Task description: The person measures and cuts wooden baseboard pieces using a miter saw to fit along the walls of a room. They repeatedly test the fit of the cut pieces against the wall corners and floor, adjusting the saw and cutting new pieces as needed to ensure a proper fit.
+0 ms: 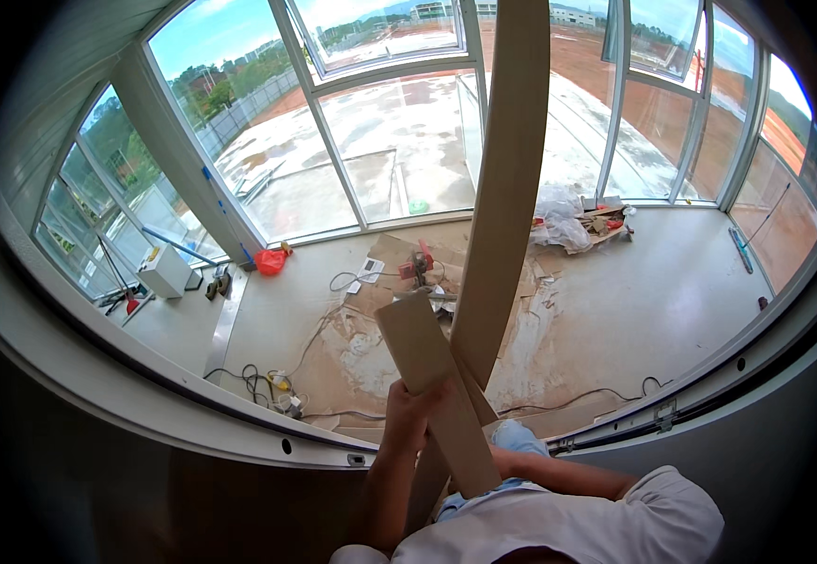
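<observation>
My left hand (410, 414) is closed around the edge of a flat tan board (451, 418), which slants across in front of my body. Its lower end reaches my lap. My right forearm (559, 473) comes in from the right and runs behind this board, so the fingers of that hand are hidden. A much longer tan board (507, 188) rises just beyond, its lower end close to the shorter one. Part of another tan strip (473, 385) shows between the two boards; whether it belongs to either, I cannot tell.
A red power tool (416, 266) stands on flattened cardboard on the dusty floor. Tangled cables (263, 383) lie at the left. A red bag (270, 261) and a heap of clear plastic and scraps (564, 221) sit by the windows. A metal door track (653, 418) curves nearby.
</observation>
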Action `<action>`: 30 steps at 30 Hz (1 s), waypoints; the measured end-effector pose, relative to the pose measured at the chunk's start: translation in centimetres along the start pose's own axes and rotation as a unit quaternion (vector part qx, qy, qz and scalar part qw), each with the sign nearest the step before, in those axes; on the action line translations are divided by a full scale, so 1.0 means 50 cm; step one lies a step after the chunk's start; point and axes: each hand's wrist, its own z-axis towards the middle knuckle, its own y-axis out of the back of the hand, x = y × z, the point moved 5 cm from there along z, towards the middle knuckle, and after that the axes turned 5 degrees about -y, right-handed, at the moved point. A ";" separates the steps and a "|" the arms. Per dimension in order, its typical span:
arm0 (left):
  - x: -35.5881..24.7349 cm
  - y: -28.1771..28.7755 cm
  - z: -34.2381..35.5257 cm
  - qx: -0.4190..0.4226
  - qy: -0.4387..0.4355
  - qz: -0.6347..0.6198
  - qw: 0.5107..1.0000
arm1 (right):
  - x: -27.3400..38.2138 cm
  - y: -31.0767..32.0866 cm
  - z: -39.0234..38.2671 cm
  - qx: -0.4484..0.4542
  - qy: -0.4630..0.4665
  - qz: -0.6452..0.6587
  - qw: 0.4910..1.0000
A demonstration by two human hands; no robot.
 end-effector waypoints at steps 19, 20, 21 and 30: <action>0.211 0.118 0.268 -0.439 -0.061 -0.120 0.888 | -0.125 1.239 0.126 -0.474 0.082 0.092 0.872; 0.226 0.105 0.279 -0.447 -0.066 -0.135 0.882 | -0.130 1.315 0.125 -0.526 0.056 0.109 0.842; 0.242 0.101 0.288 -0.454 -0.071 -0.149 0.876 | -0.122 1.378 0.123 -0.561 0.061 0.114 0.818; 0.178 0.132 0.403 -0.514 -0.128 -0.106 0.841 | -0.074 1.613 0.135 -0.764 0.168 0.131 0.609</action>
